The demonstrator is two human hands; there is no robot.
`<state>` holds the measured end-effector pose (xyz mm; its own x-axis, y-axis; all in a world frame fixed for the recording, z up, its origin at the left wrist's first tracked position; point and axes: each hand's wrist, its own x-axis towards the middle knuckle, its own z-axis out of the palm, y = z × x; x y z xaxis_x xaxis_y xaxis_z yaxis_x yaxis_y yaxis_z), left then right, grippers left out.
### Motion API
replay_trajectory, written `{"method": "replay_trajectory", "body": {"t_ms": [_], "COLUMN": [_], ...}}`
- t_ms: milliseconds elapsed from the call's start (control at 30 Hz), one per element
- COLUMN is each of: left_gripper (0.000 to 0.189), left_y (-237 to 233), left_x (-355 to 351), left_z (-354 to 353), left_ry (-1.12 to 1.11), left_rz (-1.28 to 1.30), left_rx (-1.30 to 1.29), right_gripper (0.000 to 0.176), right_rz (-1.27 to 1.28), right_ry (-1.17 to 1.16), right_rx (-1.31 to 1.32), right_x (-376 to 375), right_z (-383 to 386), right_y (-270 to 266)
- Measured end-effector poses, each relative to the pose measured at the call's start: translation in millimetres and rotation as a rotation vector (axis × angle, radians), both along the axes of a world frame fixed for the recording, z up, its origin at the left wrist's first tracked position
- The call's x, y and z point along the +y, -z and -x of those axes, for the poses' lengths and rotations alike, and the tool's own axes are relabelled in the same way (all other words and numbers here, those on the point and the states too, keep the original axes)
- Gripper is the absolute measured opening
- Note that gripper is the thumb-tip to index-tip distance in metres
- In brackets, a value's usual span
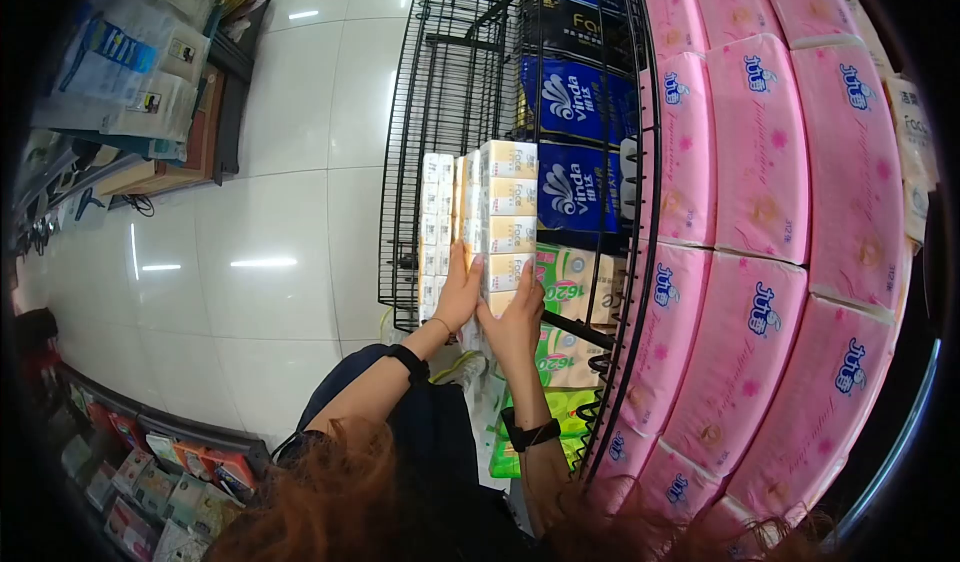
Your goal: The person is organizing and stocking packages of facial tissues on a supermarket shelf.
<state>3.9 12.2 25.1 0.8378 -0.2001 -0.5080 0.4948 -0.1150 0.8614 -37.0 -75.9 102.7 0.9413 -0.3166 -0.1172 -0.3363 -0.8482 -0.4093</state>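
A white and beige multipack of tissues (510, 202) marked "Face" lies in a black wire rack, its small packets lined up in a row. My right hand (515, 314) grips its near end, with the thumb on the left and the fingers over the right side. Along the pack's left side, my left hand (458, 297) presses with its fingers pointing away from me; some fingertips are hidden between the rows. Another row of white tissue packets (435, 212) sits just to the left.
Blue Vinda packs (575, 187) and green 1620 packs (560, 282) lie right of the multipack. The black wire rack (410, 82) surrounds them. Large pink tissue packs (755, 152) are stacked on the right. White floor tiles (290, 112) and other shelves (240, 52) are on the left.
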Motion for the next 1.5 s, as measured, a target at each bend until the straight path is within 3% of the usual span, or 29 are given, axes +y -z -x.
{"method": "replay_trajectory", "body": {"t_ms": [133,233,367,433,467,500,567,600,633,667,700,733,767,800,900,967,1033,1167,1300,1367,1500], "left_gripper": [0.063,0.064,0.062,0.062,0.059,0.056,0.047,0.041,0.039,0.039,0.039,0.040,0.045,0.049,0.045,0.034,0.022,0.039,0.040,0.040,0.036], "left_y": [-5.0,1.0,-3.9,-17.0,-23.4,-26.4,55.7,72.7,4.8,124.9,60.6,123.4,93.2,57.0,64.0,36.5,-13.7,-2.5,-25.1,-31.8,-74.0], "left_x": [5.5,7.1,11.4,17.6,23.7,29.2,47.2,58.0,67.4,89.4,95.2,115.6,119.1,116.4,129.4,138.4,119.5,112.9,94.7,93.3,66.9], "left_z": [4.8,9.3,15.7,17.0,17.3,17.7,44.6,49.1,37.5,71.5,52.4,62.9,61.2,55.7,57.5,49.7,52.9,53.3,67.2,75.7,94.4], "left_ry": [0.012,-0.014,0.006,0.048,0.051,0.060,0.192,0.282,0.391,0.394,0.294,0.384,0.144,0.149,0.196,0.332,0.210,0.342,0.395,0.507,0.463], "left_rz": [0.002,0.073,0.042,0.029,0.011,0.002,-0.142,-0.243,-0.335,-0.409,-0.193,-0.205,0.140,0.247,0.244,0.117,0.044,0.013,0.055,0.107,-0.002], "left_rx": [-0.014,-0.070,0.013,0.048,0.014,-0.027,-0.335,-0.367,-0.239,-0.578,-0.082,-0.154,0.118,0.122,0.159,0.306,0.460,0.531,0.459,0.352,0.407], "right_gripper": [0.091,0.093,0.094,0.092,0.091,0.090,0.078,0.075,0.072,0.070,0.067,0.065,0.062,0.060,0.054,0.051,0.053,0.047,0.036,0.034,0.027], "right_rz": [-0.122,-0.039,-0.009,0.224,-0.074,-0.112,-0.124,-0.123,-0.149,-0.168,-0.202,-0.231,-0.256,-0.279,-0.284,-0.230,-0.181,-0.285,-0.160,0.064,0.097], "right_ry": [0.064,0.071,0.049,-0.074,-0.057,-0.058,-0.103,-0.104,-0.104,-0.096,-0.099,-0.096,-0.084,-0.079,-0.008,0.022,0.005,0.050,0.217,0.216,0.499], "right_rx": [0.156,0.216,0.186,-0.007,0.047,0.049,0.014,0.038,0.115,0.207,0.343,0.478,0.584,0.655,0.699,0.609,0.467,0.191,-0.096,-0.246,-0.621], "right_x": [2.5,9.3,7.6,4.1,0.7,-0.3,-1.6,-8.2,-16.2,-23.8,-37.6,-52.5,-65.6,-76.7,-99.1,-110.6,-116.5,-125.4,-141.5,-161.8,-210.0], "right_z": [-2.4,1.3,8.9,24.3,32.1,43.9,68.2,81.8,95.9,112.4,127.7,144.6,158.7,169.7,197.6,215.2,230.0,262.7,298.7,319.3,349.9], "right_y": [-17.8,-17.6,-18.2,-23.4,-34.8,-41.0,-73.0,-91.3,-109.4,-123.3,-141.6,-162.7,-182.0,-201.4,-257.7,-290.6,-333.9,-416.8,-498.0,-536.5,-585.8]}}
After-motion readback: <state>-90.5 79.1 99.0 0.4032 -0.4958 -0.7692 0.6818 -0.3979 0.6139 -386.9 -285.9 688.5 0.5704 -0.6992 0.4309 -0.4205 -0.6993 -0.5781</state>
